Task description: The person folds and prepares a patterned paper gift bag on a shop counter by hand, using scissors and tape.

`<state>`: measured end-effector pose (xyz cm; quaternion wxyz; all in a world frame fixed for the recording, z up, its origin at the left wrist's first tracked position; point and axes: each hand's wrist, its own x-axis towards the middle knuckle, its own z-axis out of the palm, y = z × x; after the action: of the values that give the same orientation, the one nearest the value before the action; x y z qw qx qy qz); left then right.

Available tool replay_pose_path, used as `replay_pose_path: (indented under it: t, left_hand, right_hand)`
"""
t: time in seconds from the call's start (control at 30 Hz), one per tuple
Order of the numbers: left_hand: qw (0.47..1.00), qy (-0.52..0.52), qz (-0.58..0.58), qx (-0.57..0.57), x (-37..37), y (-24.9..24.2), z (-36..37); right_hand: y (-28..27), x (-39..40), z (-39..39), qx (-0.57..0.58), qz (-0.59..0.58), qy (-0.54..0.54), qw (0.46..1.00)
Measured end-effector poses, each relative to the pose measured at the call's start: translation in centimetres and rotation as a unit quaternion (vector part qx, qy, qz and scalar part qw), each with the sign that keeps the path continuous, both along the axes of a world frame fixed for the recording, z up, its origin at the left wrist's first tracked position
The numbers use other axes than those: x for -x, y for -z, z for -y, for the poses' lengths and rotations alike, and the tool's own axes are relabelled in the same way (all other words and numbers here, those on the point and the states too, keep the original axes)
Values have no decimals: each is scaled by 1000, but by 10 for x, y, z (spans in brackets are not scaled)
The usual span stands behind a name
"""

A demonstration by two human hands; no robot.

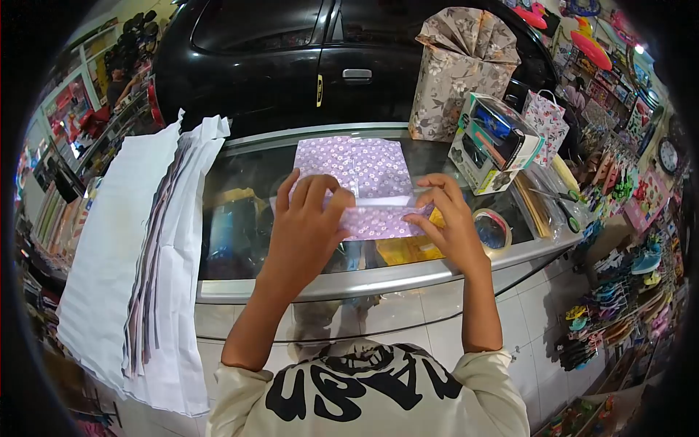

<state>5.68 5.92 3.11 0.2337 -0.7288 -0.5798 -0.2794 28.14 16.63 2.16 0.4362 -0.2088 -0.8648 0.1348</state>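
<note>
A sheet of purple floral wrapping paper (380, 166) lies on the glass counter in front of me, with a lengthwise seam or crease down its middle. Its near end is turned up into a fold, and a strip of white inner side shows along it. My left hand (300, 229) grips the left part of this fold, fingers bent over the top and thumb at the near side. At the right end of the fold, my right hand (450, 222) pinches the paper between thumb and fingers. Part of the fold's left end is hidden behind my left hand.
White paper sheets (116, 240) hang over the counter's left side. A tape roll (492, 230) and green-handled scissors (571, 211) lie to the right. Behind them stand a boxed toy (484, 156) and a large floral paper bag (459, 91). A black car (262, 73) borders the far side.
</note>
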Motion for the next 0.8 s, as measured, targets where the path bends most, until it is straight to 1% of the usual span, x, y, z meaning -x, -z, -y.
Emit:
replay_pose_path:
  t: [0.03,0.13,0.17,0.27,0.3,0.4,0.43,0.53,0.57,0.63,0.7,0.73,0.8]
  left_hand:
    - [1000,3,-10,-13,-2,2,3]
    - [997,41,63,14,-11,3,14]
    - [997,51,64,-13,-15,-2,17]
    - [997,49,50,-25,-19,-3,16]
    - [998,33,29,-51,-22,-3,14]
    - [996,11,-17,-91,-31,2,12]
    - [998,21,-13,-66,-32,2,14]
    - [999,36,3,0,-31,-6,12]
    - [998,46,16,49,-29,-10,11]
    - [986,63,39,146,-24,-19,7]
    - [965,110,32,237,-13,-18,-7]
    - [950,133,30,282,-8,-18,-16]
    - [899,208,32,384,2,-26,-42]
  right_hand:
    - [-1,-3,4,17,3,-7,1000]
    - [1,-14,5,50,15,-56,997]
    - [3,-18,5,59,20,-78,995]
    - [0,-22,15,80,4,-93,992]
    - [4,-16,23,124,-77,-91,985]
    - [23,-18,32,97,-132,20,986]
    - [26,-20,36,116,-125,31,985]
    - [42,-22,36,232,-164,-33,958]
    - [45,-22,34,207,-152,-32,966]
    - [46,-19,32,227,-167,-45,958]
    - [45,-17,30,229,-166,-52,958]
    - [43,-16,29,220,-159,-52,961]
    - [40,-16,28,197,-136,-50,970]
